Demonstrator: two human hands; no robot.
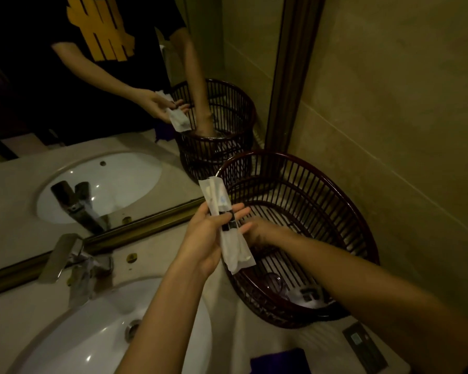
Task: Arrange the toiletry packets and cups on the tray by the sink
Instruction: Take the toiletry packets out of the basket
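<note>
My left hand holds a long white toiletry packet upright over the left rim of a dark slatted oval basket tray on the counter right of the sink. My right hand reaches into the tray behind the packet; its fingers are hidden, so I cannot tell whether it grips anything. At the tray's near end lie a clear cup on its side and a white packet with dark print.
A white sink with a chrome tap lies at lower left. A mirror with a gold frame runs along the back. A tiled wall stands to the right. A dark flat packet and a purple item rest on the counter's near edge.
</note>
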